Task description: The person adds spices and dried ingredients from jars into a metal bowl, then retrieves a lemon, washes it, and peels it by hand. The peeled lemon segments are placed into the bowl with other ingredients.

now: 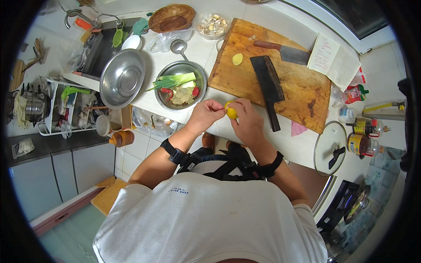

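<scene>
My right hand (246, 121) holds a small yellow round fruit, seemingly a lemon (232, 113), in front of the cutting board's near edge. The fingertips of my left hand (204, 115) are pinched together at the fruit's left side; whether something thin is between them is hidden. Behind my left hand, a steel bowl (160, 98) holds scallion pieces (176, 79), dried red chillies (195, 91) and pale brown pieces. On the wooden cutting board (227, 72) lie a yellow oval slice (237, 59), a dark cleaver (267, 79) with its handle over the near edge, and a wooden-handled cleaver (296, 55).
An empty steel basin (126, 79) stands tilted at the left, near the sink (98, 49). A ladle (178, 47) and a bowl of sliced pieces (213, 25) are behind. An open notebook (332, 59), a glass lid (324, 148) and bottles (360, 144) are at the right.
</scene>
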Action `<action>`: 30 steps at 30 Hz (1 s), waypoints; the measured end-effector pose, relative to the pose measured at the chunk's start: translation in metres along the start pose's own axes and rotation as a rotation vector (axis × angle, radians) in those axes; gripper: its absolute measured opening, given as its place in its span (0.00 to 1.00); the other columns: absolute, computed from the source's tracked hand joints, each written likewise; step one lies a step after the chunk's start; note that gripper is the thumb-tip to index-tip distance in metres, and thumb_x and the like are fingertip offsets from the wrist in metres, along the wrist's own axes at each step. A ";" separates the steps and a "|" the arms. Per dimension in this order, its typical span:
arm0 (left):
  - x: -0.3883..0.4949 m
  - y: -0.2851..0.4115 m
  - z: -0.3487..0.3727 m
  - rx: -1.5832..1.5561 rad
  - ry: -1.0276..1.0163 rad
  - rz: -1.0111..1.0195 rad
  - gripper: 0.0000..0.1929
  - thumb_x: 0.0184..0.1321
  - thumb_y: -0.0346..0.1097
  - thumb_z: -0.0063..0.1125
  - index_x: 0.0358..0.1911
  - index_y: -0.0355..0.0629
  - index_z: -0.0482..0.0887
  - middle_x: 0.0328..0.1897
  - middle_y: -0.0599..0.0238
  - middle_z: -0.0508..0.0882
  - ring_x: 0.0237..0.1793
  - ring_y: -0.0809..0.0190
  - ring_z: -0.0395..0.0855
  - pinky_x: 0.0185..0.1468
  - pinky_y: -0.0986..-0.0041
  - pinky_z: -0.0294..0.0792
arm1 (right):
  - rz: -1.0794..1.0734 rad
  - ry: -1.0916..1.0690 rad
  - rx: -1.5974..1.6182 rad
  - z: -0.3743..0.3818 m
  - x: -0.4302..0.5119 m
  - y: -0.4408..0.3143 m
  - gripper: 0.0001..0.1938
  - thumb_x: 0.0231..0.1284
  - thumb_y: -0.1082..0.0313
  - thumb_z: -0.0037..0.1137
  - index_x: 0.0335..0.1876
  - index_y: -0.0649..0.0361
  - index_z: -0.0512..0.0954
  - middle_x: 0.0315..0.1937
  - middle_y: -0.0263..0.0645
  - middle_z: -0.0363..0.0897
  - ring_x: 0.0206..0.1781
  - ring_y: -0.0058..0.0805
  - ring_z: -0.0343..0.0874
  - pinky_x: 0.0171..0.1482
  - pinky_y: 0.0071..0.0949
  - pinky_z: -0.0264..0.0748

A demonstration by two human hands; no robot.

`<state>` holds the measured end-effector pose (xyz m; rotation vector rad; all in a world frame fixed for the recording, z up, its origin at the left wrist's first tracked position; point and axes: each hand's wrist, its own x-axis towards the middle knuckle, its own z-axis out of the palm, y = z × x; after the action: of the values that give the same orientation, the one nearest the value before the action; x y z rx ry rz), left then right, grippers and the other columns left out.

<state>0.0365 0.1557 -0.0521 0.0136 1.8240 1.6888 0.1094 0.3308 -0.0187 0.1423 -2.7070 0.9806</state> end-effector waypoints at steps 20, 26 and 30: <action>-0.035 0.003 -0.041 -0.190 0.009 0.053 0.07 0.71 0.39 0.60 0.45 0.45 0.82 0.34 0.78 0.78 0.34 0.77 0.72 0.40 0.83 0.65 | 0.488 -0.037 0.640 0.033 0.009 -0.045 0.27 0.52 0.73 0.72 0.56 0.61 0.68 0.46 0.37 0.76 0.35 0.23 0.79 0.39 0.24 0.81; -0.072 -0.004 -0.061 -0.254 0.095 0.031 0.14 0.75 0.47 0.55 0.49 0.45 0.80 0.32 0.79 0.74 0.31 0.78 0.66 0.36 0.83 0.61 | 0.123 -0.273 0.520 0.051 0.032 -0.062 0.31 0.54 0.73 0.71 0.64 0.62 0.69 0.54 0.41 0.70 0.45 0.27 0.81 0.43 0.24 0.83; -0.102 -0.009 -0.084 -0.343 0.275 -0.015 0.18 0.78 0.52 0.47 0.52 0.45 0.79 0.24 0.80 0.67 0.26 0.78 0.61 0.29 0.84 0.54 | 0.132 -0.415 0.767 0.088 0.042 -0.084 0.28 0.59 0.74 0.68 0.65 0.62 0.71 0.55 0.40 0.71 0.49 0.28 0.82 0.45 0.25 0.84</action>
<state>0.0831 0.0363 -0.0178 -0.3933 1.6893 2.0523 0.0662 0.2099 -0.0203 0.3400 -2.5229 2.1963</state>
